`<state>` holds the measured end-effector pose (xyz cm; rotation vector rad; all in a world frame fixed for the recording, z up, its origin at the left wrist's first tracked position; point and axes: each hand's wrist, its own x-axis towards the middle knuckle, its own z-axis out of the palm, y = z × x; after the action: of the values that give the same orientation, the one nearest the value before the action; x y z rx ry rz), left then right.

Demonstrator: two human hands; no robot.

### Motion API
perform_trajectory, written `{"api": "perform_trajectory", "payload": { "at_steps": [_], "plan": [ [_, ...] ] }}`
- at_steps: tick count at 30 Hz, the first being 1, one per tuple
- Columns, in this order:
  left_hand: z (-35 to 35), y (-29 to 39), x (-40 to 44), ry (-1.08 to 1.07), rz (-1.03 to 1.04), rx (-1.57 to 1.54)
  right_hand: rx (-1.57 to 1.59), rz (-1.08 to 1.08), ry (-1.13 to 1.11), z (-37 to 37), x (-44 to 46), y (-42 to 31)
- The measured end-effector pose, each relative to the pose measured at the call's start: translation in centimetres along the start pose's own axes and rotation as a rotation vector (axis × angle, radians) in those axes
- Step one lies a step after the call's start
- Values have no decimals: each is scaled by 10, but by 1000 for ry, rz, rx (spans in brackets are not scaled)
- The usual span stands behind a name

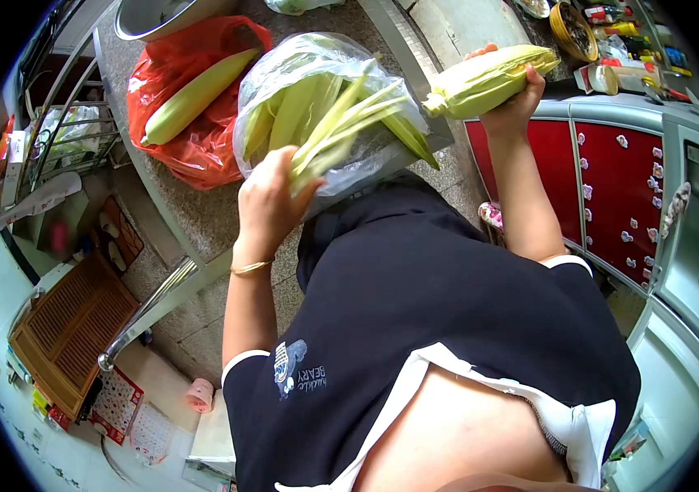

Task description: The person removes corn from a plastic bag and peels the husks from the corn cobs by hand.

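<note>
In my right hand (pixel 513 107) is an ear of corn (pixel 489 82) with pale green husk still around it, lying nearly level with the fingers wrapped underneath. My left hand (pixel 271 193) is closed round a strip of corn husk (pixel 341 123), blurred by motion and apart from the ear. Beneath that strip, a clear plastic bag (pixel 284 61) stands open, with green corn husks (pixel 294 115) in it. Left of it, a long pale green vegetable (pixel 198 94), like a zucchini, rests on a red plastic bag (pixel 157 74).
The bags sit on a speckled stone counter (pixel 194 217) with a metal edge. A metal bowl (pixel 148 20) stands at the top left. To the right are red cabinet doors (pixel 620 180), with a basket (pixel 571 33) and several bottles above. A metal rail (pixel 140 324) runs at lower left.
</note>
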<state>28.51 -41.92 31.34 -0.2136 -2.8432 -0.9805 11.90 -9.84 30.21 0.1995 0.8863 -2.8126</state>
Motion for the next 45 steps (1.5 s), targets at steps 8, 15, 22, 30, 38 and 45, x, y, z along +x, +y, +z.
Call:
{"api": "perform_trajectory", "payload": {
  "at_steps": [8, 15, 22, 30, 38, 45],
  "plan": [
    [60, -11, 39, -408, 64, 844, 41, 65, 33, 3, -6, 21],
    [69, 23, 86, -422, 294, 607, 94, 85, -70, 12, -10, 25],
    [73, -18, 170, -299, 195, 19, -106, 229, -29, 46, -34, 63],
    [-3, 23, 97, -134, -109, -516, -64, 321, -77, 60, -40, 76],
    [-21, 56, 42, 31, -79, -206, -176, 324, -82, 88, -39, 76],
    [-9, 51, 44, 46, 15, 44, -273, 259, -82, 92, -38, 78]
  ]
}}
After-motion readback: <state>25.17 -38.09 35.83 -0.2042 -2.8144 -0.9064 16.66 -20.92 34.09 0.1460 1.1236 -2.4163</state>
